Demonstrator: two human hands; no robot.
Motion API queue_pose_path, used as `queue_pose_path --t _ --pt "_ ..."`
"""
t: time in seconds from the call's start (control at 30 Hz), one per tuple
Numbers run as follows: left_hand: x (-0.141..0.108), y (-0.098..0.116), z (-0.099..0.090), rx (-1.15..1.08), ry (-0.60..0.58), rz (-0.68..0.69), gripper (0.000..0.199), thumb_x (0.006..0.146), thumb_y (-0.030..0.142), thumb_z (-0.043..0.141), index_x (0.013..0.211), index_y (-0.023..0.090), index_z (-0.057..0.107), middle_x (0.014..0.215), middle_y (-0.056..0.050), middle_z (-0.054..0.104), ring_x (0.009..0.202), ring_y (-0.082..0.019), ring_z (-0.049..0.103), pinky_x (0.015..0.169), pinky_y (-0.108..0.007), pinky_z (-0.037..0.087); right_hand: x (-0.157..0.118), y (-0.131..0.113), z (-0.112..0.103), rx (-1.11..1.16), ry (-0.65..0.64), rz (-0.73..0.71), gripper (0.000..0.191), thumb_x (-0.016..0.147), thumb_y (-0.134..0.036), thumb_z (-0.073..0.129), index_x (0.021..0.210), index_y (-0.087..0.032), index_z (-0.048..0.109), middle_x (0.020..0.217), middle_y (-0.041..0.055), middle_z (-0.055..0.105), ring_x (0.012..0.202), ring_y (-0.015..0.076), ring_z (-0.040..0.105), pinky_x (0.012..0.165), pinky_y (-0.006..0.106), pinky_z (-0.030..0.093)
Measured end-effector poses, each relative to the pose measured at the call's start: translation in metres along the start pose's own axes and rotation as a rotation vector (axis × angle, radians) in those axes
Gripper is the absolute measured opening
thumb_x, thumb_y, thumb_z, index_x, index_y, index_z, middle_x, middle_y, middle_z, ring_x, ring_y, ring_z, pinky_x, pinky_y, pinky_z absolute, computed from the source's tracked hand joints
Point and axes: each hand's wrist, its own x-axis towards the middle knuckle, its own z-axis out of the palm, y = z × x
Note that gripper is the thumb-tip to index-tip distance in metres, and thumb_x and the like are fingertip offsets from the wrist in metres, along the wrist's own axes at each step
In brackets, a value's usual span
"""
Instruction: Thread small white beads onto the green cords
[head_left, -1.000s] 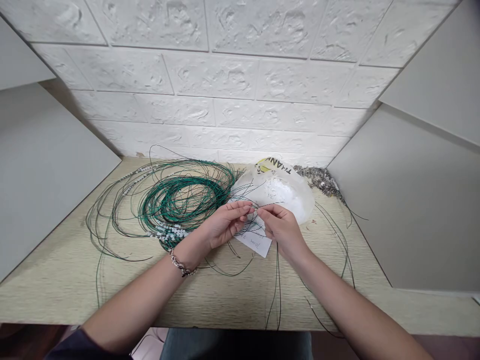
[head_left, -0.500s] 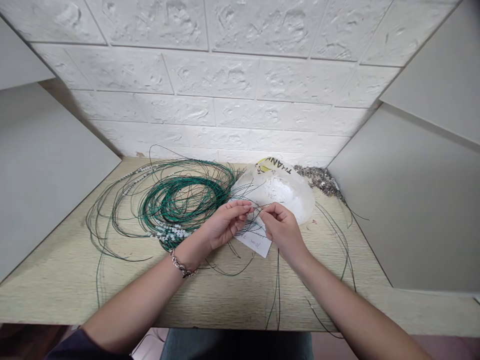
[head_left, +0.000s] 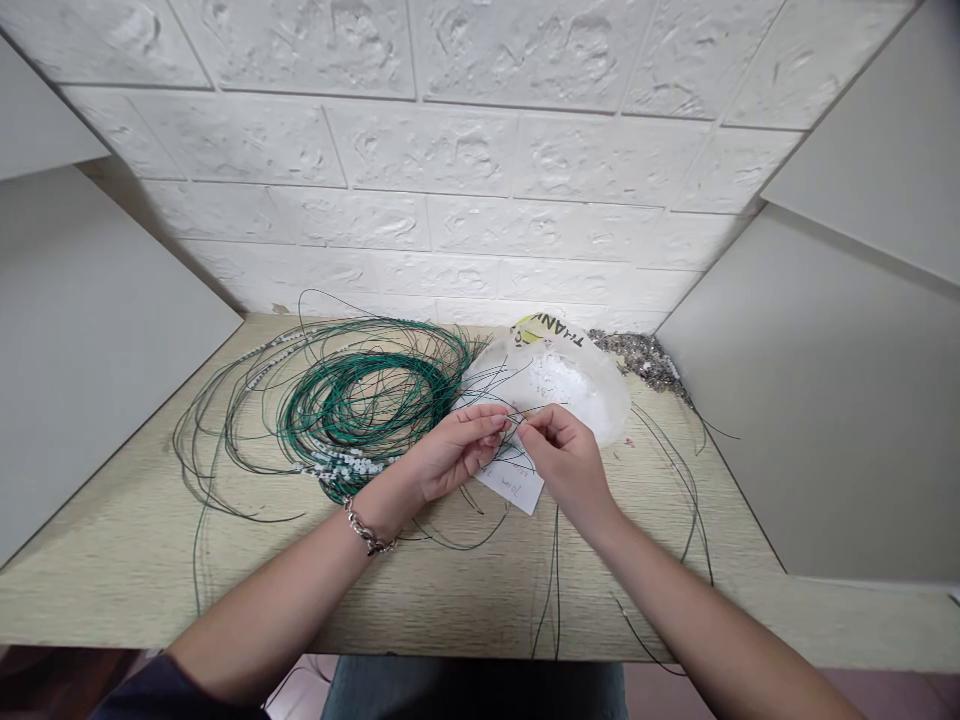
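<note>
My left hand [head_left: 463,452] is closed in a pinch, with thin dark wire at its fingertips. Close to its right, my right hand [head_left: 564,455] also pinches thin wire between thumb and index finger. The fingertips of both hands nearly meet. Beneath them lies a white paper [head_left: 517,487] with handwriting. Left of the hands is a big coil of green and black wires [head_left: 360,400], with white beads [head_left: 349,463] threaded on some strands. Behind the hands rests a pale plastic bag [head_left: 611,390] with a heap of small white pieces [head_left: 559,378] on it.
A pile of small grey-brown bits [head_left: 649,362] lies at the back right corner. Loose wires [head_left: 694,500] curve across the tabletop [head_left: 420,610] at the right. A white brick-patterned wall [head_left: 465,150] stands behind, with grey panels [head_left: 847,400] on both sides.
My left hand has shifted slightly to the right, bringing its fingertips nearer my right hand. My right hand has hardly moved and keeps its pinch.
</note>
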Motion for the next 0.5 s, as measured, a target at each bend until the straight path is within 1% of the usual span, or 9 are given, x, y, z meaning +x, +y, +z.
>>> queue_pose_path --t 0.1,0.23,0.37,0.5 --pt "0.0008 -0.0011 -0.001 -0.016 -0.018 0.0 0.014 0.064 0.011 0.069 0.075 0.01 0.06 0.058 0.003 0.054 0.049 -0.001 0.047 0.045 -0.008 0.039 -0.0003 -0.0002 -0.0002 0.015 -0.013 -0.015 0.012 0.066 -0.026 0.058 0.061 -0.019 0.05 0.05 -0.0052 0.041 0.047 0.0074 0.034 0.043 0.02 0.028" --pt "0.0032 -0.003 -0.0043 -0.039 -0.027 -0.018 0.016 0.063 0.009 0.069 0.077 0.01 0.06 0.06 0.002 0.056 0.049 -0.001 0.049 0.046 -0.008 0.04 -0.0005 -0.0003 -0.0005 0.02 -0.023 0.003 0.01 0.067 -0.028 0.058 0.065 -0.019 0.052 0.049 -0.0053 0.04 0.046 0.0074 0.033 0.042 0.02 0.026" --pt "0.0043 -0.0036 -0.0054 -0.057 -0.038 -0.047 0.015 0.063 0.009 0.069 0.075 0.01 0.06 0.065 0.001 0.059 0.049 0.0 0.049 0.046 -0.007 0.04 -0.0011 -0.0015 0.0006 0.015 -0.007 0.0 0.009 0.067 -0.025 0.057 0.064 -0.019 0.052 0.052 -0.0043 0.045 0.048 0.0077 0.037 0.044 0.02 0.029" --pt "0.0037 -0.0034 -0.004 -0.062 -0.045 -0.04 0.014 0.063 0.01 0.069 0.074 0.01 0.06 0.065 0.001 0.059 0.051 0.0 0.049 0.047 -0.007 0.04 -0.0022 -0.001 0.0014 -0.007 0.009 -0.021 0.011 0.067 -0.024 0.057 0.062 -0.018 0.05 0.054 -0.0033 0.047 0.051 0.008 0.039 0.045 0.02 0.031"
